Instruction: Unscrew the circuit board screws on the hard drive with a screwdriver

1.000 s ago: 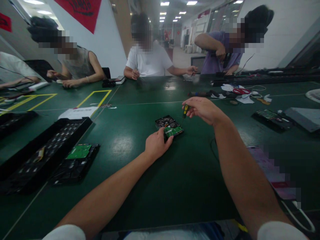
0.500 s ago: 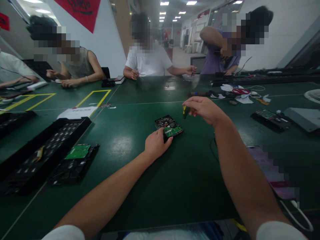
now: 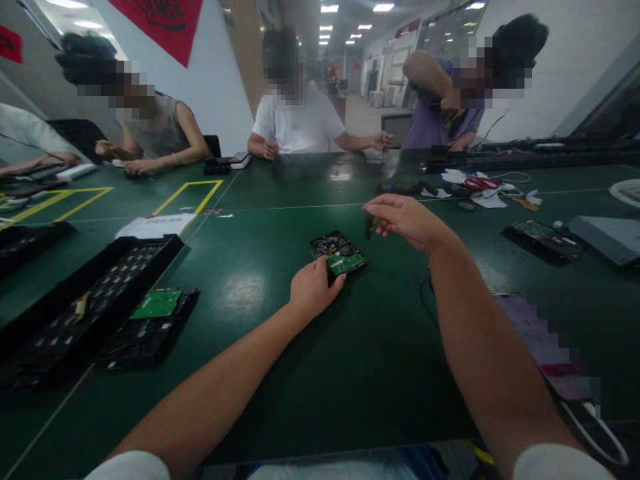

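Note:
A hard drive point(image 3: 345, 253) lies on the green table with its circuit board side up. My left hand point(image 3: 313, 287) grips its near left edge, thumb at the front and fingers over the side. Just beyond and to the right, my right hand point(image 3: 403, 220) is raised above the table. Its fingertips pinch the top of a small screwdriver point(image 3: 369, 227) with a dark, yellow-marked handle, which points down beside the drive, apart from it. The screwdriver's tip cannot be made out.
Left of me are a long black tray point(image 3: 90, 300) and another hard drive point(image 3: 155, 323). To the right lie a phone point(image 3: 540, 340) with a white cable, another drive point(image 3: 543, 240) and a grey metal box point(image 3: 607, 237). Several people sit across the table.
The screwdriver has turned in my right fingers, so less of its yellow marking shows. My left hand and the hard drive have stayed in place.

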The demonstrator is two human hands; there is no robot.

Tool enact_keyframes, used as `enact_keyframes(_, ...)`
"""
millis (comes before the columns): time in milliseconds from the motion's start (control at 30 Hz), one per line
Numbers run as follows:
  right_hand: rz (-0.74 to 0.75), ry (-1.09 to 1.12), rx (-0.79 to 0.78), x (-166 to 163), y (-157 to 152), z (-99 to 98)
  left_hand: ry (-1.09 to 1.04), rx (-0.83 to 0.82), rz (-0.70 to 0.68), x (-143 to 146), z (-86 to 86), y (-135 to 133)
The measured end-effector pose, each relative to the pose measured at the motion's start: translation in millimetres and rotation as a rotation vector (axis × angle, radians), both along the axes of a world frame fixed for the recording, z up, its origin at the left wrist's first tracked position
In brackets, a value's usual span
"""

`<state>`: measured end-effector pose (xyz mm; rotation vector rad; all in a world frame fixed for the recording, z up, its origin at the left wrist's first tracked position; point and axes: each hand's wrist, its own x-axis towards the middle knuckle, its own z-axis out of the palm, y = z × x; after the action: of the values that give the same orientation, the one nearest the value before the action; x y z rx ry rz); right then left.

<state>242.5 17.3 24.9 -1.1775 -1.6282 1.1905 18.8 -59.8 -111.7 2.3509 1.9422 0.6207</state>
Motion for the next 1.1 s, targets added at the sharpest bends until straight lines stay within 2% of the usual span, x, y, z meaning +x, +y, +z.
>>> enact_keyframes(333, -0.007, -0.070, -0.017, 2.4, 1.5, -1.8, 0.009, -0.001, 0.003, 0.3, 0.7, -0.1)
enact_keyframes(767, 0.002, -0.135, 0.092, -0.5, 4.8, -5.5, 0.022, -0.034, 0.010, 1.1, 2.7, -1.0)
enact_keyframes(1100, -0.009, -0.128, 0.072, -0.1, 8.2, -9.3, -0.028, -0.049, 0.017, 2.8, 8.8, -5.0)
